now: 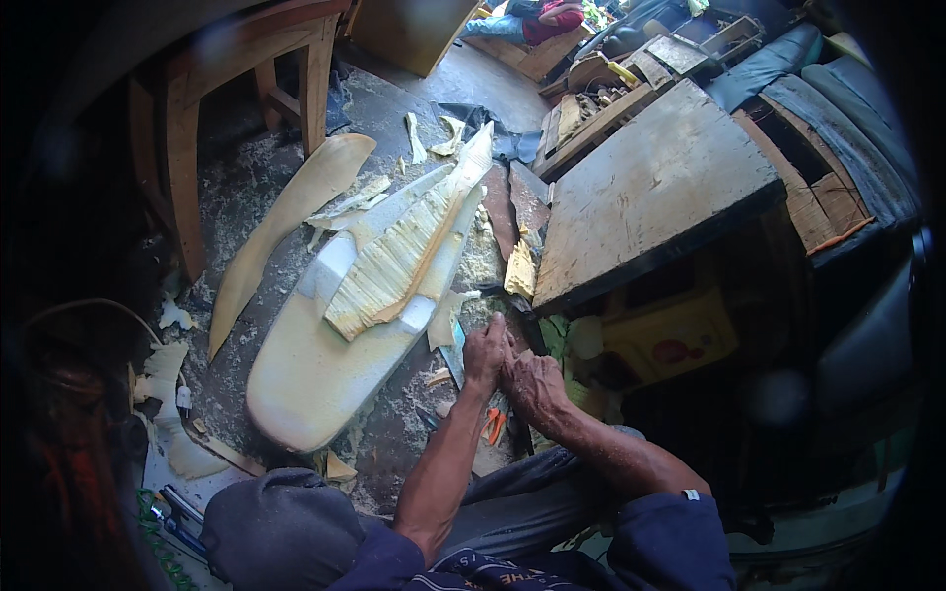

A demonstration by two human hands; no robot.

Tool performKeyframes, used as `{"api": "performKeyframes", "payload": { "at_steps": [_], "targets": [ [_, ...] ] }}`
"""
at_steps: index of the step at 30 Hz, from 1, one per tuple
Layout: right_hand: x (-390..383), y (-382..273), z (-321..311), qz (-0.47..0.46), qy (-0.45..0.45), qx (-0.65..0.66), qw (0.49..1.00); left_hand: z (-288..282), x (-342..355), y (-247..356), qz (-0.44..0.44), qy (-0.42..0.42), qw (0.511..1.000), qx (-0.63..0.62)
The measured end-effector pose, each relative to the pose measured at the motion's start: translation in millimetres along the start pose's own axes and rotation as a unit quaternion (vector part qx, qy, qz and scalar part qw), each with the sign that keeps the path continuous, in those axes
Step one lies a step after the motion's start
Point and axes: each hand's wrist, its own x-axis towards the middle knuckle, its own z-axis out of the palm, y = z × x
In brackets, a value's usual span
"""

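Note:
My left hand (485, 355) and my right hand (532, 379) are closed and meet just below the corner of the wooden board, on something too small or hidden to make out. Below them lie orange-handled scissors (493, 426) and a blue strip (453, 355). To the left, a long pale foam piece (296, 389) with white blocks rests on the floor, a ridged cream foam sheet (389, 266) on top of it. A curved tan foam strip (286, 217) lies farther left.
A thick wooden board (650, 187) on the right stands over a yellow crate (670, 335). A wooden stool (182, 158) stands upper left. Foam scraps (172, 414) and dust cover the floor (365, 98). A person in red (547, 25) is in the background at the top.

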Motion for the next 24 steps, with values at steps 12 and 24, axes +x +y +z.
{"api": "performKeyframes", "payload": {
  "at_steps": [12, 24],
  "targets": [
    [10, 7, -16, -0.002, -0.001, 0.065, 0.998, -11, -11, 27, -0.172, -0.13, 0.917, -0.336],
    [16, 7, -13, -0.016, -0.029, 0.076, 0.997, -1, -1, 13, -0.019, 0.006, 1.0, 0.003]
  ]
}}
